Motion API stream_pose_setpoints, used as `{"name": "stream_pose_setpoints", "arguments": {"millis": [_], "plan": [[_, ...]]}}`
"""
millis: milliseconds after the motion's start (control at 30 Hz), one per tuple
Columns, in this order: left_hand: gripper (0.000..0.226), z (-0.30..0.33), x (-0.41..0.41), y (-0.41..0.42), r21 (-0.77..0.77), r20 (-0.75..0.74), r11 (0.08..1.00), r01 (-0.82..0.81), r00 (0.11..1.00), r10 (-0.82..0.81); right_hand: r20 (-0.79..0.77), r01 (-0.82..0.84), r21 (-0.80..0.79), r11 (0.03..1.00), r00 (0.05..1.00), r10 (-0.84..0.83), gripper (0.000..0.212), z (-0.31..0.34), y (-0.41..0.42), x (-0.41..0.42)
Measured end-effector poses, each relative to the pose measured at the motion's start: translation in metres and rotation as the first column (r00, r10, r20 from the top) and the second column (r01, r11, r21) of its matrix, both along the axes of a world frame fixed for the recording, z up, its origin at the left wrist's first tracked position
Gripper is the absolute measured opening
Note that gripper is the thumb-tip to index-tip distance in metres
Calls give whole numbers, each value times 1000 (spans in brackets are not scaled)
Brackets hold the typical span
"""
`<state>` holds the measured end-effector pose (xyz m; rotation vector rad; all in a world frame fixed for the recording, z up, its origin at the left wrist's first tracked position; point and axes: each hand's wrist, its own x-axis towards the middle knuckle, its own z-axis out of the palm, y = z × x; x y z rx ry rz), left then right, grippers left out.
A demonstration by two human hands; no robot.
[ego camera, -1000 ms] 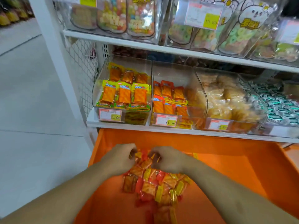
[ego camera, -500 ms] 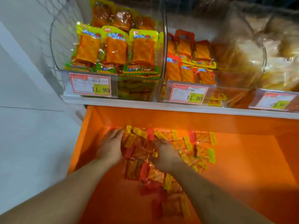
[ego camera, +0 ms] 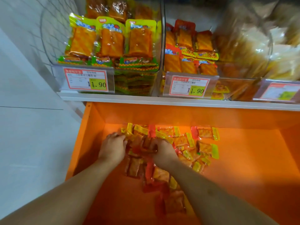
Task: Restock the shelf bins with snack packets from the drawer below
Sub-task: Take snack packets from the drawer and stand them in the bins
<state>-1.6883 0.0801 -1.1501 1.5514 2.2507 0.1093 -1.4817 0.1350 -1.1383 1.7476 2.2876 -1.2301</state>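
Observation:
An orange drawer (ego camera: pixel 243 168) stands pulled out below the shelf. Loose snack packets (ego camera: pixel 183 140) with yellow and red edges lie heaped near its back wall. My left hand (ego camera: pixel 112 147) lies palm down on the left edge of the heap, fingertips curled into the packets. My right hand (ego camera: pixel 163 150) is in the middle of the heap, fingers curled round some packets. Above, a clear bin of yellow-green packets (ego camera: pixel 110 41) sits left and a clear bin of red-topped packets (ego camera: pixel 186 46) sits beside it.
A white shelf edge (ego camera: pixel 162 100) runs above the drawer, with price tags (ego camera: pixel 86 79) on the bin fronts. A third bin with pale snacks (ego camera: pixel 259 46) stands to the right. Grey floor (ego camera: pixel 32 127) lies left of the drawer.
The view has dropped and moved closer to the drawer. Both hands have reached further back into the heap, and more packets now show spread to the right.

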Motion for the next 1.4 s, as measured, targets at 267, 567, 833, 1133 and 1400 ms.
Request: {"name": "stream_pose_setpoints", "arguments": {"millis": [267,567,833,1133,1400], "plan": [[20,97,4,0,-86,537,977,-196,817,211,-45,-2,-123,992,999,-4,24,102,28,30],[26,230,38,-29,-234,884,931,-281,337,323,-142,-145,36,989,979,149,27,276,-11,63],[42,317,35,-61,-227,924,969,-99,292,247,-308,-120,247,962,931,195,13,346,-52,80],[41,325,44,-42,-200,930,971,-132,288,230,-664,-56,180,982,730,163,25,356,-38,75],[40,327,44,-27,-152,974,988,7,170,149,-668,-107,171,979,719,195,38,337,-7,61]]}}
